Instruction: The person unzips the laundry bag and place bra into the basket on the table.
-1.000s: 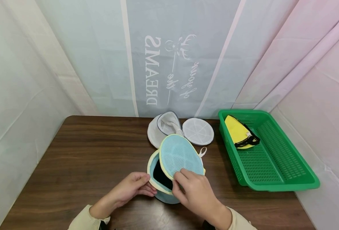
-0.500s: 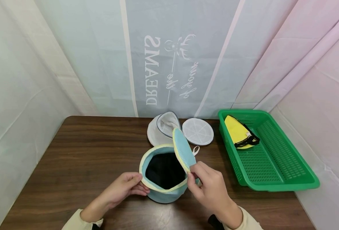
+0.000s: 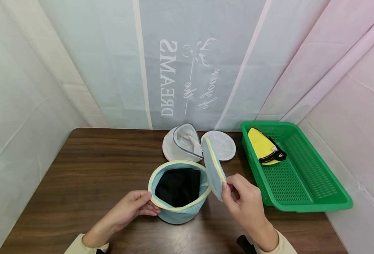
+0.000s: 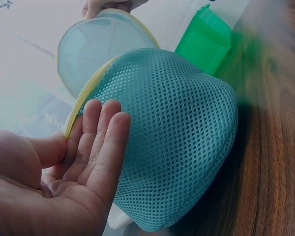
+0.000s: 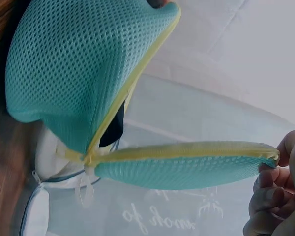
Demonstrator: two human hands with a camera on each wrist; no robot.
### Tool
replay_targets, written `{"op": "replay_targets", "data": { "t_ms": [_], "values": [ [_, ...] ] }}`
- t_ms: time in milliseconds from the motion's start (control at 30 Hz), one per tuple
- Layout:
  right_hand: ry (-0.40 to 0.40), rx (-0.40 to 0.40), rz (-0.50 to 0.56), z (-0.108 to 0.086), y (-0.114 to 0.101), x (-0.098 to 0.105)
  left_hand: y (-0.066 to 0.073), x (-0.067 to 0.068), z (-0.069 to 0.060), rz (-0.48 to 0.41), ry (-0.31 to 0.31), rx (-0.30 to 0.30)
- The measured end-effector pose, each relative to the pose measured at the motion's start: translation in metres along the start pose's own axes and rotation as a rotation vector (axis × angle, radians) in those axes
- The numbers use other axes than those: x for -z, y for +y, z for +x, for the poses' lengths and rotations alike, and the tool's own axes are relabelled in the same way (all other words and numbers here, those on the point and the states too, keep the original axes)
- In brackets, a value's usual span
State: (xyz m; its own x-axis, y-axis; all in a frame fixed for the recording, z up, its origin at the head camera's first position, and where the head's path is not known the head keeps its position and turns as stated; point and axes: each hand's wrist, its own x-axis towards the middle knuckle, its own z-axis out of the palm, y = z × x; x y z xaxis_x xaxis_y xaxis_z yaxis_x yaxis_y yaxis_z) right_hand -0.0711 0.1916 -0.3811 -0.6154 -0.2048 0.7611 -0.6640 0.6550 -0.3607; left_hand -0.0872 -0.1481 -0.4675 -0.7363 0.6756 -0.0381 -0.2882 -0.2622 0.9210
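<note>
A light blue mesh laundry bag (image 3: 180,216) with yellow zip edging stands on the table, its round lid (image 3: 213,169) swung up at the right. Folded inside lies a black cloth (image 3: 178,187). With thumb and fingers my left hand (image 3: 128,208) pinches the bag's left rim; the left wrist view shows the yellow edge (image 4: 88,91) between thumb and fingers. My right hand (image 3: 247,204) pinches the edge of the lid, which the right wrist view shows stretched out from the hinge side near a white loop (image 5: 83,189).
Behind the bag lies a white mesh bag (image 3: 177,144) with dark edging, its round lid (image 3: 223,145) opened flat beside it. A green plastic basket (image 3: 301,169) at the right holds a yellow item with black straps (image 3: 263,146). Curtains (image 3: 110,63) border the table (image 3: 94,169).
My right hand has pulled the lid up and to the right, uncovering the black cloth. The left hand, still pinching the rim, has shifted left along with the bag.
</note>
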Motion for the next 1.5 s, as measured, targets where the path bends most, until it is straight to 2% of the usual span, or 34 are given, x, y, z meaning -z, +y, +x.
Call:
{"op": "replay_targets", "data": {
  "t_ms": [333,533,700,833,1067,1333,1500],
  "values": [
    [0.006,-0.075,-0.044,-0.008,0.013,0.009,-0.001,0.003,-0.002,-0.012,-0.009,-0.004],
    [-0.058,-0.176,-0.106,-0.017,0.019,0.013,0.000,0.002,-0.003,-0.016,-0.010,0.003],
    [-0.082,-0.207,-0.154,-0.021,0.022,0.013,0.000,0.000,0.000,-0.005,-0.002,0.017],
    [-0.115,-0.265,-0.177,-0.023,0.024,0.013,0.001,-0.003,0.003,0.009,0.000,0.024],
    [-0.204,-0.374,-0.235,-0.026,0.026,0.013,0.001,-0.006,0.006,-0.004,0.001,0.040],
    [-0.377,-0.499,-0.295,-0.025,0.027,0.017,0.000,-0.009,0.008,-0.018,-0.009,0.029],
    [-0.450,-0.546,-0.329,-0.025,0.028,0.020,-0.001,-0.011,0.009,-0.021,-0.003,0.030]
  ]
}}
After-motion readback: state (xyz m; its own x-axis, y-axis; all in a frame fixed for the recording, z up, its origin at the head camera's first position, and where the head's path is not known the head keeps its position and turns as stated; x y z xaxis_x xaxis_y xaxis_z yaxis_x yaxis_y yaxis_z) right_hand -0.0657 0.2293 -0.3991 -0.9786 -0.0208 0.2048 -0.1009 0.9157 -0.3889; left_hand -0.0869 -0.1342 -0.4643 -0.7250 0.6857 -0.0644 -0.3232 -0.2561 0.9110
